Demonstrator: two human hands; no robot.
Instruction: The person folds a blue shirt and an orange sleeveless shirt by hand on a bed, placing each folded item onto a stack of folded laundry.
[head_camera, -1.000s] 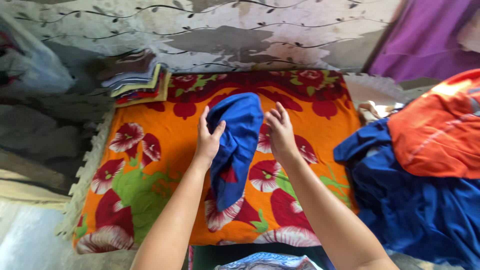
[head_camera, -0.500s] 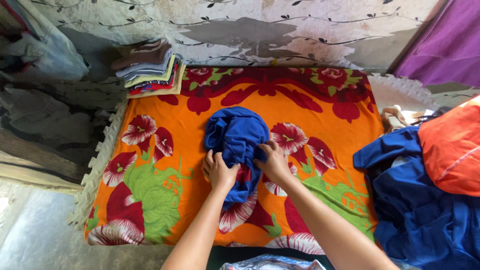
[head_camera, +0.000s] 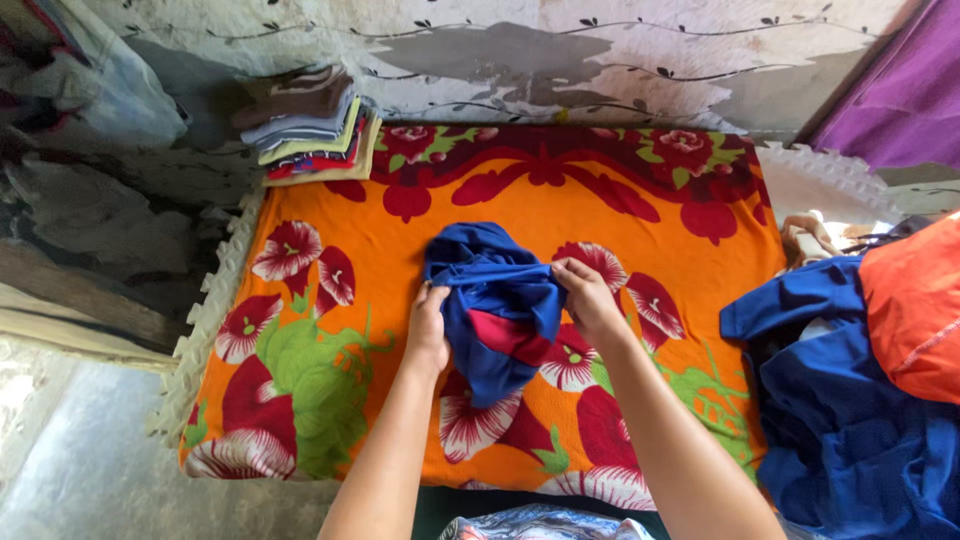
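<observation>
Step in hand looks like folding: blue garment (head_camera: 495, 305) with a red patch lies bunched at the middle of the orange flowered blanket (head_camera: 330, 390). Left hand (head_camera: 428, 325) grips the garment's left edge, fingers closed on the cloth. Right hand (head_camera: 588, 298) pinches its upper right edge, fingertips together on a fold. Garment is still crumpled, not flat; judged, the fold is early, and the next move calls for pulling the edges apart to flatten it on the blanket before any crease is made.

No real containers in view. Stack of folded clothes (head_camera: 308, 125) sits at the blanket's far left corner, against the wall. Loose heap off the blanket's right edge: blue cloth (head_camera: 840, 400) with an orange garment (head_camera: 915, 310) on top. Pale bag-like bundle (head_camera: 100, 90) left of the stack, contents cannot be told.
</observation>
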